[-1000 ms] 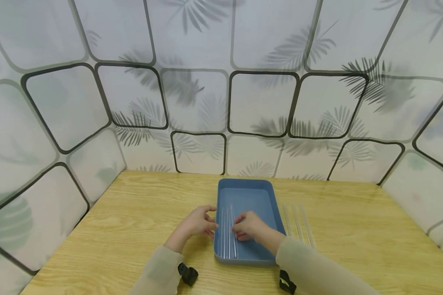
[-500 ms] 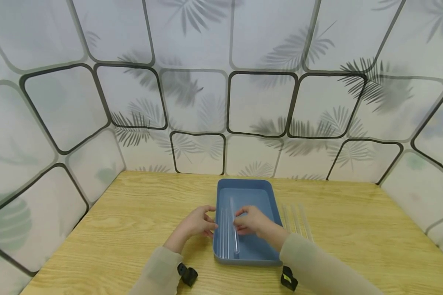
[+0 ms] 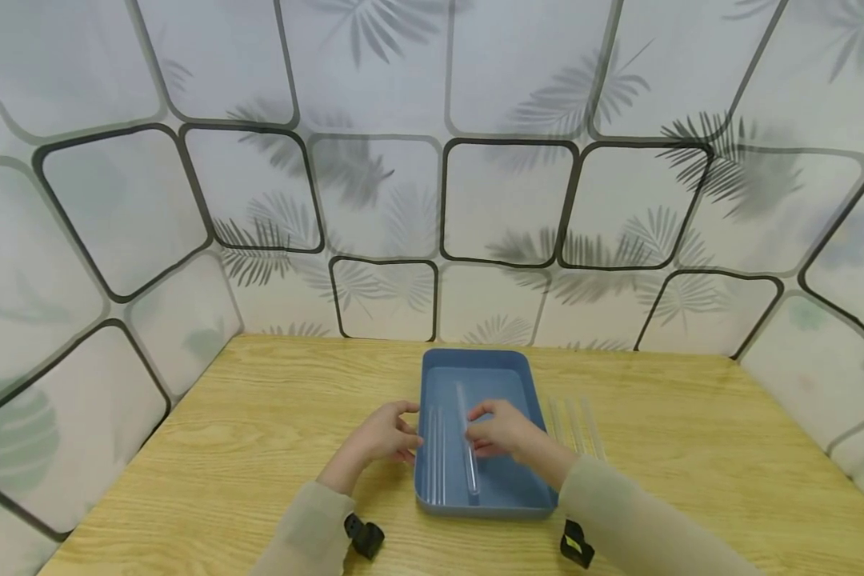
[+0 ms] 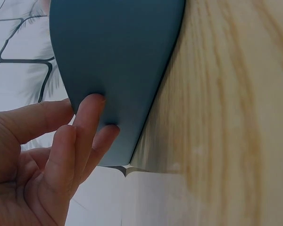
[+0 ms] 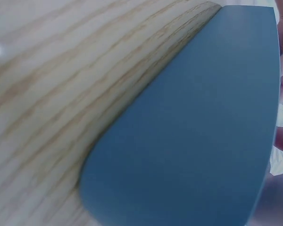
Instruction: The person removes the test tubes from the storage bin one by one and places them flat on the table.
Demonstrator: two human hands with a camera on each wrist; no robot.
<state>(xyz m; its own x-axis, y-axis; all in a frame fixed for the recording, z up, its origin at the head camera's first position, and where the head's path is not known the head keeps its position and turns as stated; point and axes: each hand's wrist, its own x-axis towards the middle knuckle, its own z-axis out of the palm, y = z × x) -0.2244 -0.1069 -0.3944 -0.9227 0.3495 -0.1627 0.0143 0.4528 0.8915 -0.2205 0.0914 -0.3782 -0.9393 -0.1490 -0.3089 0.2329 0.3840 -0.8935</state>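
Observation:
A blue tray (image 3: 504,488) lies on the wooden table. My right hand (image 3: 500,428) is inside it and pinches a clear tube (image 3: 471,472) between thumb and fingers, the tube lying lengthwise and slightly slanted. Left of that one, more clear tubes (image 3: 438,472) lie side by side along the tray's left wall. My left hand (image 3: 385,436) touches that wall from outside, and in the left wrist view its fingertips (image 4: 95,106) rest against the wall. The right wrist view shows mostly the tray's outer wall (image 5: 188,132), with fingers partly visible at the right edge.
Three clear tubes (image 3: 576,428) lie on the table just right of the tray, partly behind the right sleeve (image 3: 619,512). A patterned fabric wall (image 3: 504,208) encloses the table (image 3: 295,384) at the back and sides.
My right hand has shifted a little to the right with the pinched tube, away from the other tubes in the tray. My left hand stays at the tray's left wall.

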